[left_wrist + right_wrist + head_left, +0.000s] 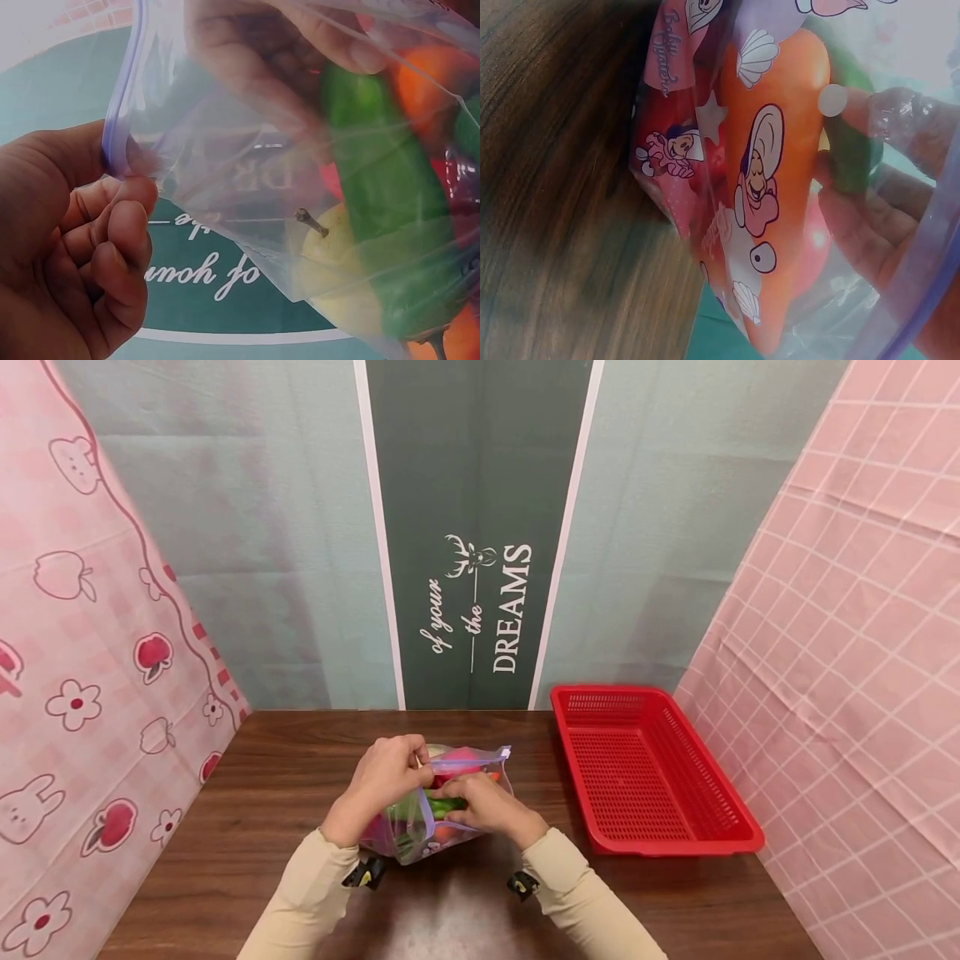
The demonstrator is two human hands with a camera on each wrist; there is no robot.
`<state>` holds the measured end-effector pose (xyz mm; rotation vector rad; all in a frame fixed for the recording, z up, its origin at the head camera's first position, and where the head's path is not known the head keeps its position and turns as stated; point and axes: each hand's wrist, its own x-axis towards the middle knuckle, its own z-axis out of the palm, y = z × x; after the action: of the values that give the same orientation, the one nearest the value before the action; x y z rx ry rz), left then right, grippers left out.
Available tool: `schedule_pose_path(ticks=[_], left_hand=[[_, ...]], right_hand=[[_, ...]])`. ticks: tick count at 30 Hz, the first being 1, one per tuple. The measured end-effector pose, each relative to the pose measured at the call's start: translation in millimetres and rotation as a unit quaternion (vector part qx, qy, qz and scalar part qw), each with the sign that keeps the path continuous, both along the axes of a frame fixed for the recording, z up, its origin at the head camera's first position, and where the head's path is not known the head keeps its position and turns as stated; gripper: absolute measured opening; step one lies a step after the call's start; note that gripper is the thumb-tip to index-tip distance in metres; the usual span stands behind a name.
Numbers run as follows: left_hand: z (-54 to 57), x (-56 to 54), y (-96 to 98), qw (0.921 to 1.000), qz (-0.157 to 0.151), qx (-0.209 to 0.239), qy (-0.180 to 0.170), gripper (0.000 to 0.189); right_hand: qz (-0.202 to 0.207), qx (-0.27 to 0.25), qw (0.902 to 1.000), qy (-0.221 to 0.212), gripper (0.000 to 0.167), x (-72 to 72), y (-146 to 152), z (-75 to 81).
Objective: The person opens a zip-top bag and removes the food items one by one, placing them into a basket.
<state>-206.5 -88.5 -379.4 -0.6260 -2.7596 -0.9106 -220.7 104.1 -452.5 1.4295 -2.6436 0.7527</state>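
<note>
A clear zip bag point(411, 842) with a purple seal and cartoon prints stands on the table, its mouth spread apart. My left hand point(384, 774) pinches the bag's edge between thumb and forefinger. Inside the mouth, my right hand point(491, 804) grips a green pepper point(386, 195) near one end, thumb on one side and fingers on the other. Through the plastic show a pale yellow pear point(330, 251) with a brown stem, an orange carrot point(784, 86) and a round orange piece point(435, 79). Red and pink pieces are partly hidden.
To the right on the brown wooden table point(285, 827) sits a red perforated plastic basket point(738, 843). A grey-green cloth point(480, 460) hangs behind, with pink printed cloths on the left and right sides.
</note>
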Motion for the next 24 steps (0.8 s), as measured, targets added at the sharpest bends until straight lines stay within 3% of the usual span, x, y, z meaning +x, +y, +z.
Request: schedule_pose_path(ticks=[6, 17, 24], left_hand=[[-2.5, -0.3, -0.8, 0.9998, 0.009, 0.015, -0.013, 0.011], [-7.5, 0.7, -2.9, 0.9996, 0.016, 0.023, -0.011, 0.016], [-8.5, 1.0, -8.1, 0.9993, 0.026, 0.025, -0.007, 0.015]], right_hand=[[-0.004, 0.004, 1.0000, 0.000, 0.031, 2.2, 4, 8.3], [-0.034, 0.023, 0.9992, 0.000, 0.027, 8.2, 28, 46.9], [-0.036, 0.021, 0.9990, 0.012, 0.027, 12.4, 45, 61.1]])
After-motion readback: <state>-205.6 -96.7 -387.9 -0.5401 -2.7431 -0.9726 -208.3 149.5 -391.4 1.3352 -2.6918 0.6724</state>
